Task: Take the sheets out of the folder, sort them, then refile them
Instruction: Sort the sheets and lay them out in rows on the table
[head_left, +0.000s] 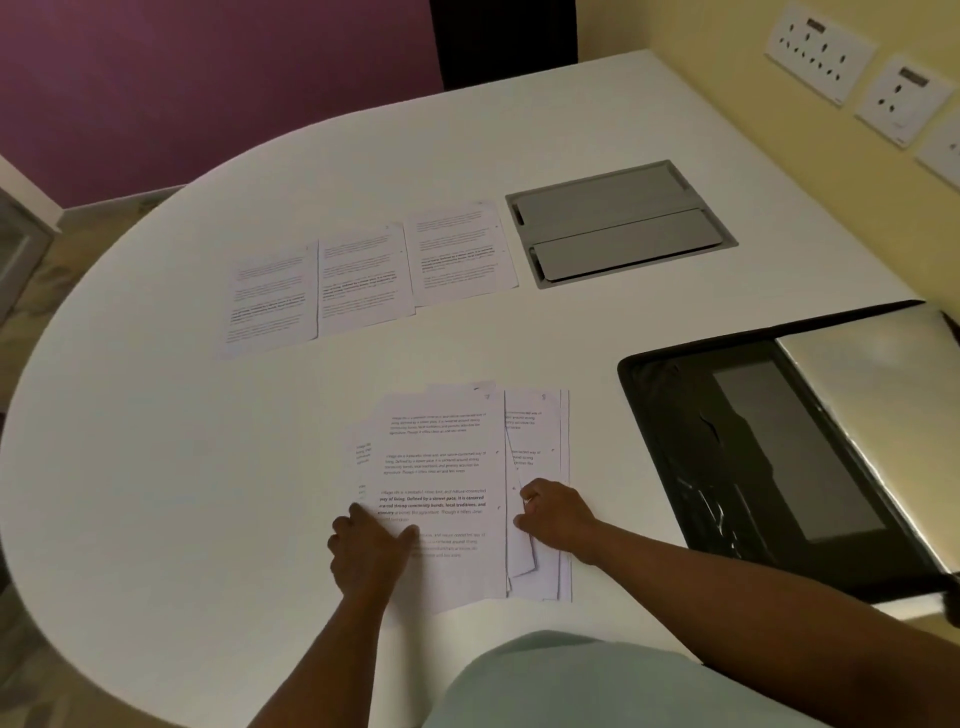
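On the white table (156, 441), three printed sheets (363, 278) lie in a row beyond the loose stack (441, 493). Left hand (366, 545) presses flat-fingered on the stack's near-left corner; right hand (553, 512) pinches its right-hand sheets. Open black folder (727, 467) lies at far right

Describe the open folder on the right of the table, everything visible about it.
The folder lies open and flat at the table's right edge, partly cut off by the frame. Its inside is black and glossy, with a dark rim and a grey rectangular panel or pocket in the middle. To the right a pale, silvery flap or cover catches the light. No sheets show inside it. Neither hand touches it; the right forearm passes just in front of its near corner.
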